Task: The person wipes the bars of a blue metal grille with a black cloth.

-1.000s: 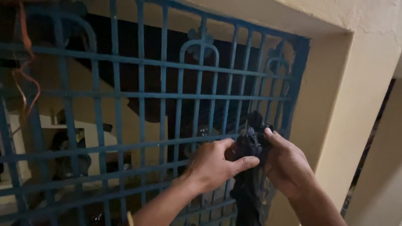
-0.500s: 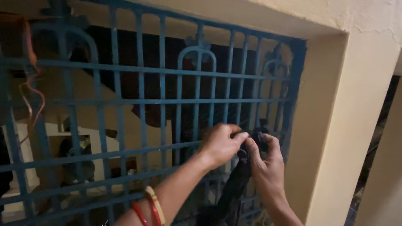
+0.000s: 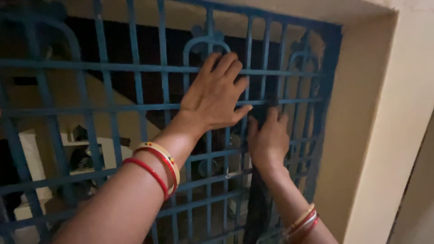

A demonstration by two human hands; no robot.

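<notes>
A blue metal window grille (image 3: pixel 113 107) fills the view. My left hand (image 3: pixel 216 96) lies flat against its bars below an arched ornament, fingers apart and holding nothing. Just to the right and lower, my right hand (image 3: pixel 268 141) presses on a dark cloth (image 3: pixel 258 205), which hangs down the grille below the wrist. The fingertips reach the cloth's top end at a horizontal bar. The right hand hides how the cloth is fixed to the bars. Red and cream bangles (image 3: pixel 157 168) circle my left wrist, and more bangles (image 3: pixel 302 222) circle my right wrist.
A cream plastered wall (image 3: pixel 375 135) frames the grille on the right and forms a deep reveal. Behind the bars lie a dim room with a sloping cream surface and white furniture (image 3: pixel 31 156) at the lower left.
My left hand has let go of the cloth and risen to lie flat on the bars. My right hand has moved up along the cloth. The view has come closer.
</notes>
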